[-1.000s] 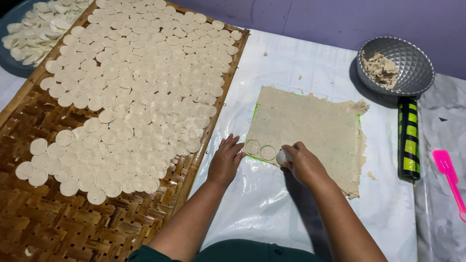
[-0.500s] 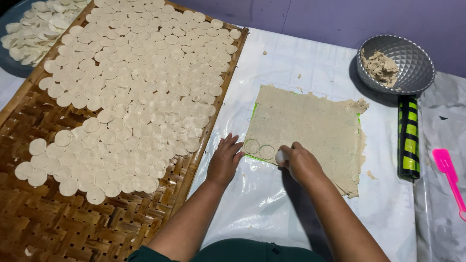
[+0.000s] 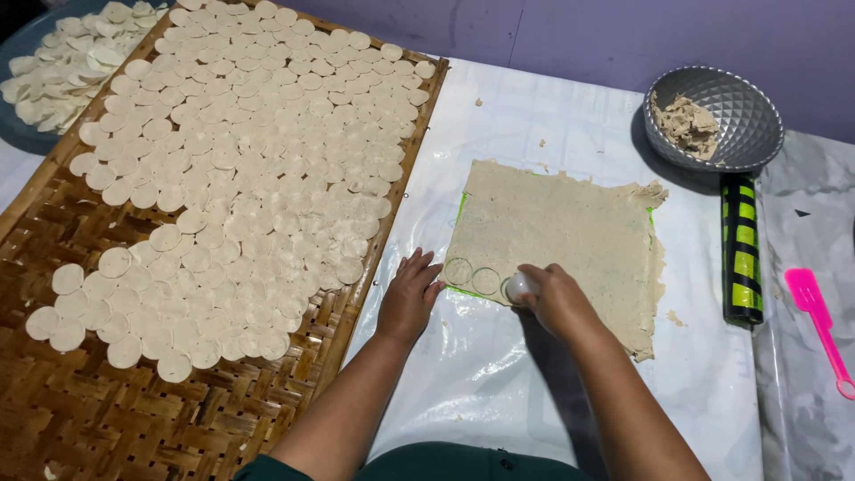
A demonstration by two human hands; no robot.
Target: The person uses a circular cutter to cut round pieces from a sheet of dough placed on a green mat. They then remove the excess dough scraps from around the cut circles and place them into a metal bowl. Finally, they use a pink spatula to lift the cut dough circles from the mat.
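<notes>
White round cutter [image 3: 518, 286] in right hand [image 3: 554, 300] on dough sheet [image 3: 570, 236]

Two hands [image 3: 408, 297] (one bowl [image 3: 748, 116], one dough sheet [image 3: 561, 236])

Hidden and cut-off parts

The right hand [image 3: 554, 301] covers most of the small white round cutter [image 3: 519, 286]; the brown woven bamboo tray [image 3: 107, 419] runs past the left and bottom edges.

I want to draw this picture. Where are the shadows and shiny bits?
Head view: the right hand and arm cast a dark shadow on the white plastic sheet; the metal bowl shadows its left side; the sheet gleams softly; all looks sharp.
</notes>
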